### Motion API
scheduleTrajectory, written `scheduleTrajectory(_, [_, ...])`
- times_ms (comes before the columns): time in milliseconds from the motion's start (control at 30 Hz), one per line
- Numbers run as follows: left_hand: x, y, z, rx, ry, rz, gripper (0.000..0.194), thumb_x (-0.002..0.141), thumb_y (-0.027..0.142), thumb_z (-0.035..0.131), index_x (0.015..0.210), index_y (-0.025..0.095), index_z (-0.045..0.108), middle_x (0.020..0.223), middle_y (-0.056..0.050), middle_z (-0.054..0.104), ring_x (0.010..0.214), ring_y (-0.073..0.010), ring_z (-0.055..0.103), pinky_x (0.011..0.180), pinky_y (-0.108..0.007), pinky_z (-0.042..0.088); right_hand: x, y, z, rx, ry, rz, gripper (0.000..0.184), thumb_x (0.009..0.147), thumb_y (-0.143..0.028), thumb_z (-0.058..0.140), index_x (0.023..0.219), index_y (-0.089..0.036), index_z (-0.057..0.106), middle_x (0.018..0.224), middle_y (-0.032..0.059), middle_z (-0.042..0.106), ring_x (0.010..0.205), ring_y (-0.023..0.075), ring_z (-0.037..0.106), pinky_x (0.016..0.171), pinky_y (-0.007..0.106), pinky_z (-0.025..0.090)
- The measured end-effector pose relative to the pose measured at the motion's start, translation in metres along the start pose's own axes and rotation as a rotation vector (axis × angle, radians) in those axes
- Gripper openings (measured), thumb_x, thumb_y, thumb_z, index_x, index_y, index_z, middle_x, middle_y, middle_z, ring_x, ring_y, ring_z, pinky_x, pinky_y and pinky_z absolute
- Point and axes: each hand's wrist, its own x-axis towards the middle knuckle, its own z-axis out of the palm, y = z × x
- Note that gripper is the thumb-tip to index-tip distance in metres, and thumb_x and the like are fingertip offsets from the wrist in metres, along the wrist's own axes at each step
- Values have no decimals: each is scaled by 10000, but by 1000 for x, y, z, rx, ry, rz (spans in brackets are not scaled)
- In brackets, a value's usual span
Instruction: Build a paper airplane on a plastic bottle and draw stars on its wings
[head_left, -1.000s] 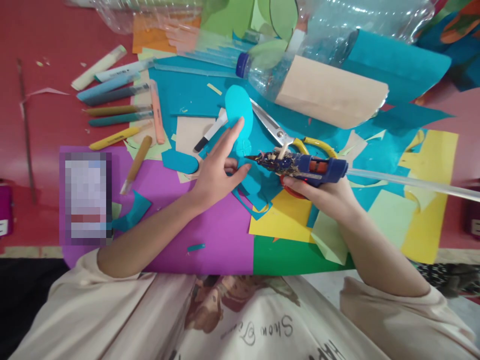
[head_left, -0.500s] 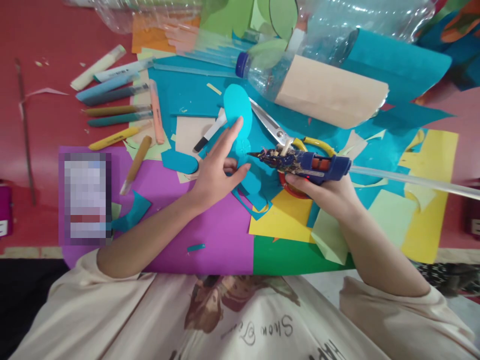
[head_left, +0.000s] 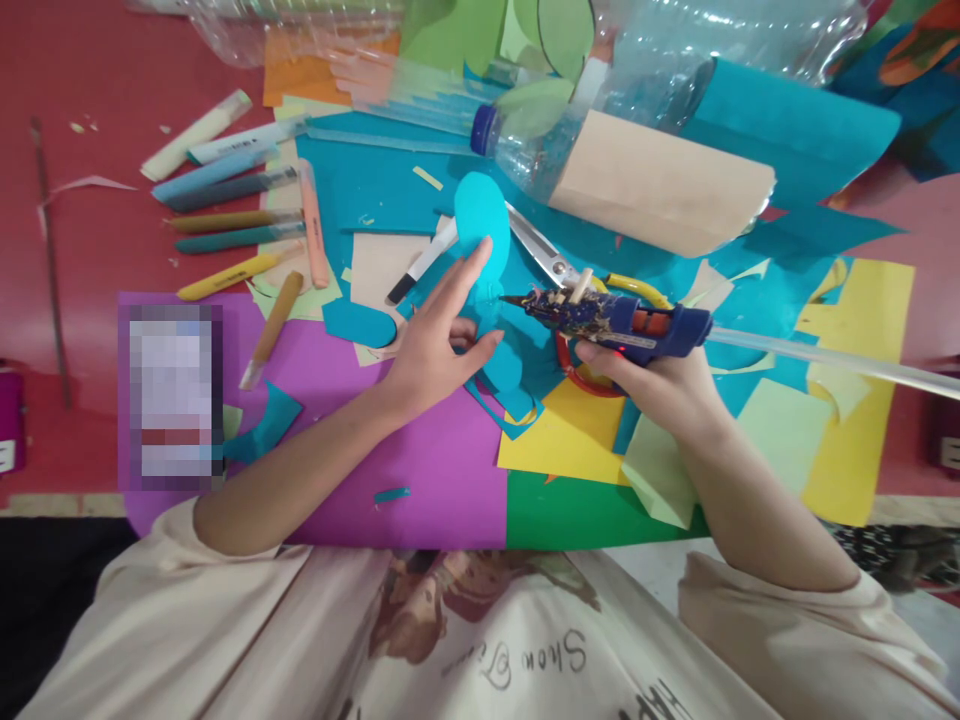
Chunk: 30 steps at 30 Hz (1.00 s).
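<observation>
My left hand (head_left: 431, 350) keeps hold of a light-blue paper cutout (head_left: 482, 215) with rounded lobes. Its index finger lies along the upper lobe and its thumb rests at the lower side; the other fingers curl in, partly hidden. In my right hand (head_left: 660, 385) is a dark-blue glue gun (head_left: 637, 325), gripped round its handle, nozzle pointing left at the narrow middle of the cutout. A clear glue stick (head_left: 817, 358) sticks out of its back end. Behind the gun lie yellow-handled scissors (head_left: 551, 258), partly covered.
Several markers (head_left: 232, 225) lie at the left, above a blurred phone (head_left: 172, 400). A plastic bottle (head_left: 525, 140) wrapped in beige paper lies at the back. Blue scraps (head_left: 386, 165), purple paper (head_left: 420, 450) and yellow paper (head_left: 566, 430) cover the red table (head_left: 82, 250).
The cutout's upper lobe has shifted slightly right along with my left index finger. My right hand has moved the glue gun a little right, its nozzle tip staying close to the cutout's middle.
</observation>
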Motion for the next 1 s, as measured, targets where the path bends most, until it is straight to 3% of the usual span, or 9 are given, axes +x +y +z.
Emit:
scheduleTrajectory(367, [-2,-1,1,-26,-41,10,631,988,497,453,1533,430,142,1563,-139,327,489,6,389,492,-198,486,-2,2,0,0,-5,-3,294,720,-510,744,786,-231,681,751,39,728,685,235,689,618,359,601])
scheduleTrajectory(567, [-2,0,1,-8,-59,-2,662,984,451,472,1529,477,96,1562,-108,327,510,-12,491,509,-225,512,-1,3,1,-4,1,-1,305,702,-522,756,773,-234,683,723,32,718,650,224,670,570,343,583])
scheduleTrajectory(700, [-2,-1,1,-24,-72,-13,656,983,505,460,1533,475,103,1561,-98,327,572,-39,552,506,-214,503,-2,2,1,-4,4,-5,284,697,-499,756,777,-237,679,730,32,716,645,223,654,565,348,576])
scheduleTrajectory(1000, [-2,-2,2,-25,-68,-13,656,973,458,497,1526,466,145,1549,-105,347,515,-15,497,490,-218,508,-1,-1,2,6,-14,21,296,661,-498,758,731,-230,653,679,20,676,601,202,613,543,335,545])
